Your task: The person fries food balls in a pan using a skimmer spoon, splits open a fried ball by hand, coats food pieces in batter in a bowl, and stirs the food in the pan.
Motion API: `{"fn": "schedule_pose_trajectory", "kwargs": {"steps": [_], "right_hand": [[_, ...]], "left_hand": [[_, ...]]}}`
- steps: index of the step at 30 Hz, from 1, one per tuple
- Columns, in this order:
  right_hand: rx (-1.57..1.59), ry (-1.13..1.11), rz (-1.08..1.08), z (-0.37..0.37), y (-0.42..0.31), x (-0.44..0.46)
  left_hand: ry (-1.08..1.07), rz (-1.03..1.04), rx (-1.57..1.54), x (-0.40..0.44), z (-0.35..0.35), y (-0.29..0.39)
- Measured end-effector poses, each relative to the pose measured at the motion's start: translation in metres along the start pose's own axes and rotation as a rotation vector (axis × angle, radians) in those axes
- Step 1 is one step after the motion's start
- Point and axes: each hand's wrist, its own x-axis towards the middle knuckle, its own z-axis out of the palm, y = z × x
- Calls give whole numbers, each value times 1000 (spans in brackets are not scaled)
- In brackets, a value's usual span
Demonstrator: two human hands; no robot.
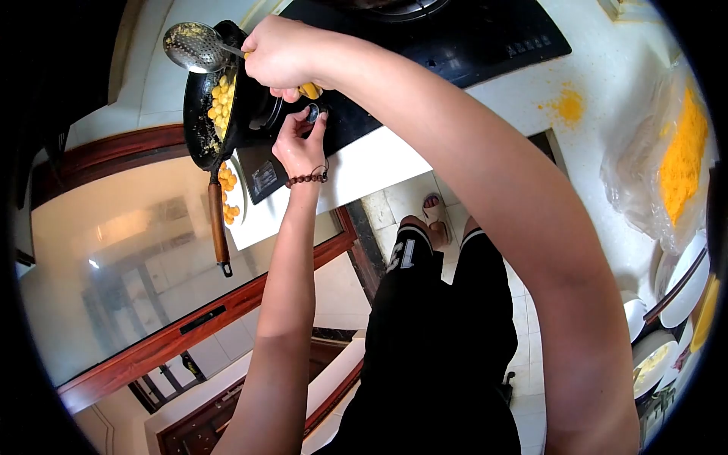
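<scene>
My right hand [284, 57] is closed round the yellow handle of a perforated metal skimmer [193, 47], whose bowl hangs over the far rim of a black wok [199, 114]. Bits of food cling to the skimmer. Yellow pieces of food [221, 105] lie in the wok, which has a wooden handle [218, 220]. Below my right hand, my left hand [301, 144], with a beaded bracelet on its wrist, pinches a round stove knob [312, 114] at the front of the black cooktop [349, 114].
A white plate [241, 199] with yellow pieces sits under the wok's handle. On the right counter are spilled orange powder [567, 105], a plastic bag of orange powder [682, 155] and several dishes [654, 362]. A glass panel with a red-brown frame [144, 360] stands at the left.
</scene>
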Motion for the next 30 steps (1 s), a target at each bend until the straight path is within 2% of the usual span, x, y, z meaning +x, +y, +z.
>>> {"fn": "schedule_pose_trajectory", "kwargs": {"steps": [10, 12, 21, 30], "right_hand": [[32, -18, -37, 6, 12, 7], [138, 18, 0, 7, 13, 4], [103, 29, 5, -1, 11, -4], [135, 43, 21, 0, 13, 1]], "left_hand": [[6, 36, -60, 1, 2, -10], [2, 27, -63, 1, 2, -9], [-61, -3, -2, -3, -2, 5], [-79, 33, -105, 4, -1, -9]]}}
